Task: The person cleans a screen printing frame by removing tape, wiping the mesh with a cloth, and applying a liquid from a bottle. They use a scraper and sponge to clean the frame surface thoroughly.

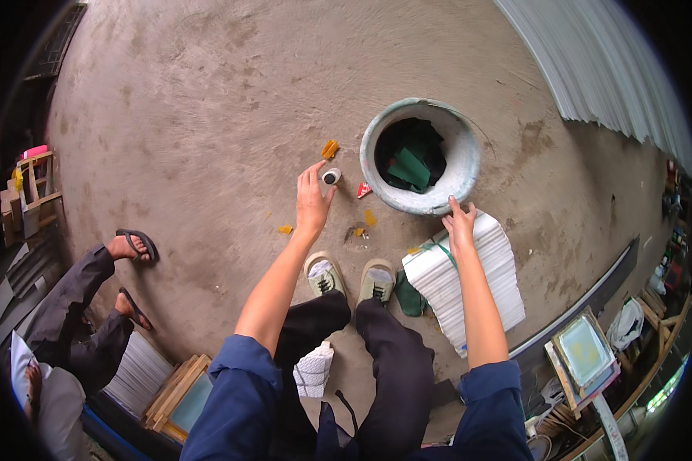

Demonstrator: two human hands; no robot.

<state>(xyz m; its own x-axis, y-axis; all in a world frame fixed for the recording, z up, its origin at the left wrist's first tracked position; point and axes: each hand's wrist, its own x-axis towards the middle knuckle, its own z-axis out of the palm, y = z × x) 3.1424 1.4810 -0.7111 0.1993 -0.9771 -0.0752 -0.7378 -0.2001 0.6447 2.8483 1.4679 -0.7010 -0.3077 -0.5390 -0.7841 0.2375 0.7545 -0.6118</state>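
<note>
My left hand (313, 201) has its thumb and fingers apart beside a small white bottle with a dark top (331, 177); a firm hold on it does not show. At the near rim of a round, whitish, stained bucket (464, 163), my right hand (459, 222) has its fingers closed on the edge. Inside the bucket lie dark scraps and a green piece (410, 169). Just under my right forearm is a white ridged stack (488, 269) with a green strap (443, 247) on it.
Orange scraps (330, 149) and a red wrapper (364, 190) litter the concrete floor. Corrugated sheets (607, 61) stand at the far right. Another person's sandalled foot (137, 246) is at left. Wooden frames (178, 396) lie near left, a framed panel (584, 352) near right.
</note>
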